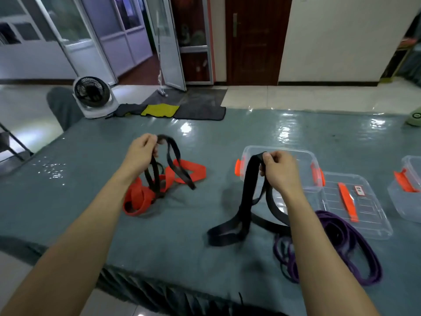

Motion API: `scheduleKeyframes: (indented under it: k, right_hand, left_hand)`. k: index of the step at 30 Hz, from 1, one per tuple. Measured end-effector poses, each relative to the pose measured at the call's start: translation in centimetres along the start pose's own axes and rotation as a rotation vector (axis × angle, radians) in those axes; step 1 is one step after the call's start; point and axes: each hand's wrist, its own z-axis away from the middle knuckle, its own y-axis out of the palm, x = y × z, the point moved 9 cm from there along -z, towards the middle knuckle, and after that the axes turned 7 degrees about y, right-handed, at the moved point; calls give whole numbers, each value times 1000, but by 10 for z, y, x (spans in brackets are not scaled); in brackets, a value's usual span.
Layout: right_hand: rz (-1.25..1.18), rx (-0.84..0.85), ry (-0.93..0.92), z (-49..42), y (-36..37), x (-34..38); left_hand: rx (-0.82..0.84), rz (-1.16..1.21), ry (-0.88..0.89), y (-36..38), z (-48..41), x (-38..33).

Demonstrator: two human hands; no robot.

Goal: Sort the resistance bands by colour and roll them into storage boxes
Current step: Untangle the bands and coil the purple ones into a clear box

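Observation:
My left hand [142,152] pinches a black resistance band [175,160] lifted above a pile of orange bands [182,171] on the grey-green table [91,201]. My right hand [276,171] grips the top of another black band [247,197], whose loops hang down and rest on the table. Behind that hand stands a clear storage box [282,153] with orange clips. Purple bands [350,242] lie in a heap at the right, partly behind my right forearm.
A clear lid [369,215] with an orange handle lies right of the box, and a second clear box [407,190] stands at the right edge. A small fan [93,94] and floor mats [186,106] sit beyond the table's far edge.

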Motion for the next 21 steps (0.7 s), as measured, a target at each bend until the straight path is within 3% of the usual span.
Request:
scheduleKeyframes:
  k: [2, 5, 8, 9, 14, 17, 21]
  right_hand:
    - [27, 34, -1, 2, 5, -3]
    - [61, 73, -50, 6, 5, 6]
    - [55, 132, -109, 10, 0, 24]
    - [81, 160, -131, 12, -2, 32]
    - [317, 271, -288, 17, -16, 108]
    - [428, 317, -364, 14, -28, 173]
    - [428, 220, -476, 13, -63, 250]
  left_hand:
    - [-22, 40, -18, 3, -4, 1]
    - [-21, -196, -126, 10, -4, 24]
    - [335, -728, -276, 47, 16, 41]
    - [409, -731, -233, 66, 21, 35]
    - [542, 144, 101, 142, 29, -89]
    - [606, 296, 270, 148, 4, -172]
    - [461, 376, 386, 128, -37, -243]
